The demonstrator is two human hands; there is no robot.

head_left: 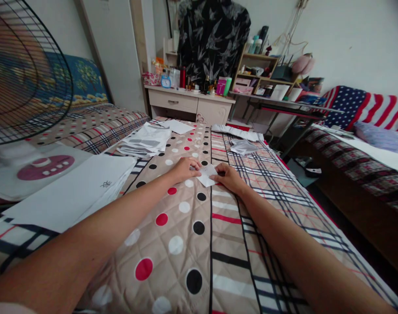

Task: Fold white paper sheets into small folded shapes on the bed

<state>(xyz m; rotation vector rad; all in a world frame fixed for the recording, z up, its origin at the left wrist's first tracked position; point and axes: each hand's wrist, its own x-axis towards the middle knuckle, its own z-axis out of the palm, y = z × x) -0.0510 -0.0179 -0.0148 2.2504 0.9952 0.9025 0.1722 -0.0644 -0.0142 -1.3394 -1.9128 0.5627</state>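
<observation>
A small white piece of paper (206, 175) lies on the patterned quilt (179, 218) in the middle of the view. My left hand (185, 169) is at its left edge, thumb and fingers closed on it. From the right, my right hand (229, 178) pinches the paper's other edge between thumb and fingers. Beyond my left hand rests a pile of folded white papers (146, 139). A folded grey-white paper (243, 147) lies past my right hand, with a long folded strip of paper (237, 131) behind it.
A fan (28, 74) stands at the upper left. Below it, a stack of large white sheets (77, 187) lies beside a white-and-pink fan base (45, 167). A cluttered dresser (172, 102) is at the far end. Along the right runs the bed's edge, with a gap before another bed (365, 174).
</observation>
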